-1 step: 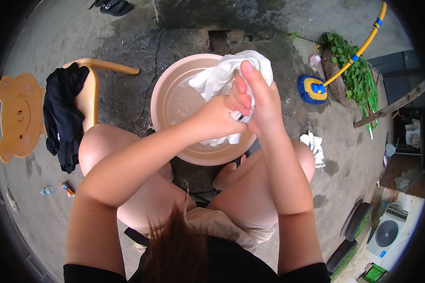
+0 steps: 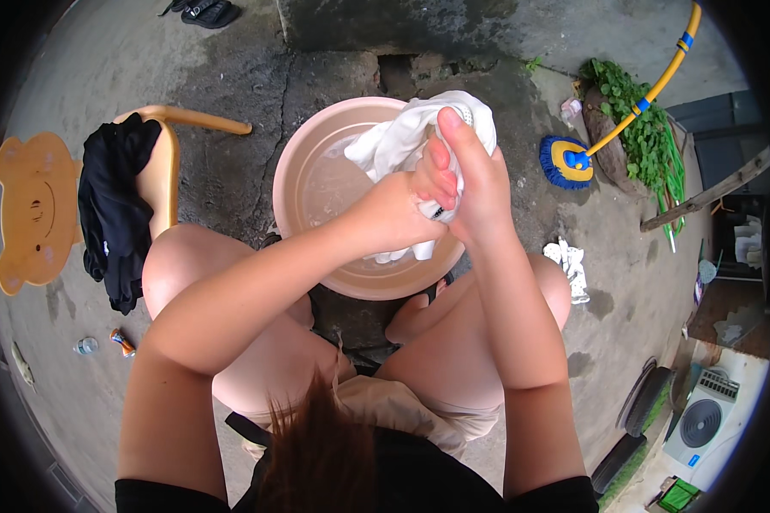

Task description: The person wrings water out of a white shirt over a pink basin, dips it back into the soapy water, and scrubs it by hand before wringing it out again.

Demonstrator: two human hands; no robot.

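A wet white garment [image 2: 415, 120] is bunched up over the right side of a pink plastic basin [image 2: 293, 145]. My left hand [image 2: 412, 205] is closed round a fold of it. Pressed up against that fist, my right hand [image 2: 479, 184] grips the same bundle with its thumb raised. A dark-and-white patterned edge of the cloth shows between the two hands. Its lower end hangs inside the basin, partly hidden behind my left wrist. Cloudy, sudsy water [image 2: 325, 184] lies in the basin, which stands on the ground between my feet.
To the left, a small yellow chair [image 2: 164, 179] with a bear-shaped back carries a black garment [image 2: 115, 205]. A blue-and-yellow brush [image 2: 566, 162] with a long yellow handle leans at the right. White crumpled cloth [image 2: 571, 269] lies beside my right knee. Sandals [image 2: 210, 13] sit far left.
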